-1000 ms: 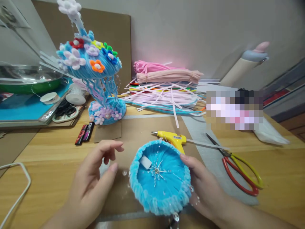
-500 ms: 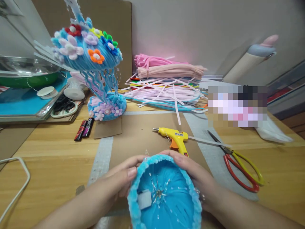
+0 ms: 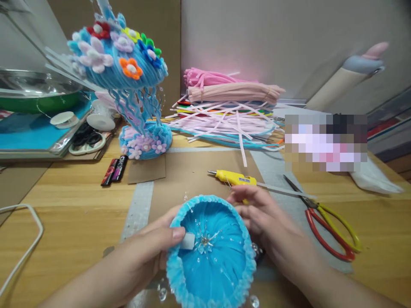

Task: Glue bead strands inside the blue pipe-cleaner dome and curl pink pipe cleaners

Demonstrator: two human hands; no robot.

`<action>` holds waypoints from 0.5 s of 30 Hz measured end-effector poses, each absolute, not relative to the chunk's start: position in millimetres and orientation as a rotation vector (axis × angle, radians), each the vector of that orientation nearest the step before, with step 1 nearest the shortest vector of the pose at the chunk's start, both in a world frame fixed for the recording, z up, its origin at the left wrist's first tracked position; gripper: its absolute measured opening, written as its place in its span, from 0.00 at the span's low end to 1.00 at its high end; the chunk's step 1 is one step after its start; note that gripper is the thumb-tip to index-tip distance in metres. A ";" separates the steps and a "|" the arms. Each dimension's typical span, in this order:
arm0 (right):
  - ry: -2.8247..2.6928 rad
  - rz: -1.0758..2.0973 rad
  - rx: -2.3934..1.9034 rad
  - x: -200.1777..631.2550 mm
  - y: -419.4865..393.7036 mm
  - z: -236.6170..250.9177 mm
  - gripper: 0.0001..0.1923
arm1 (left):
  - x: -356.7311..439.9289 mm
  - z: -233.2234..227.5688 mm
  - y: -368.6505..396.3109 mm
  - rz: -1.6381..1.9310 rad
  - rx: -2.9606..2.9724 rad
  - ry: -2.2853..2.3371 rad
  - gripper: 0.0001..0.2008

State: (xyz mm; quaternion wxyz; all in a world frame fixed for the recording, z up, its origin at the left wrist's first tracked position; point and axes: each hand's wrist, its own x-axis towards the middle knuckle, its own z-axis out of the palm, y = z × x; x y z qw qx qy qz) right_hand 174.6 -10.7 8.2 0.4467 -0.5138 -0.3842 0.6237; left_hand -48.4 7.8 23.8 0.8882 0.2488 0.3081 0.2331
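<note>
Blue fuzzy dome [image 3: 213,256], hollow side up, beaded strands inside, held above cardboard.

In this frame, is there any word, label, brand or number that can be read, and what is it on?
None can be read with confidence.
Black and red stick-shaped item beside the flowered blue craft: white lettering, too small and tilted to read.
Yellow glue gun: a small dark mark on its body, too small to read.
Pixelated patch on the right: nothing readable.
Blue fuzzy bowl between the left hand and right hand: no text.
</note>
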 end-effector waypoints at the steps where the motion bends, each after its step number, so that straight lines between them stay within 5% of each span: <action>1: -1.101 1.325 -1.280 177.9 -12.2 12.5 0.13 | -48.8 24.7 7.2 0.480 0.521 0.676 0.25; 6: -1.973 0.723 -1.231 181.4 -15.3 35.9 0.09 | -48.9 24.3 3.6 0.419 0.603 0.735 0.28; 15: -2.394 0.769 -1.321 167.8 -13.7 28.7 0.04 | -39.0 14.4 -5.7 0.417 0.574 0.713 0.28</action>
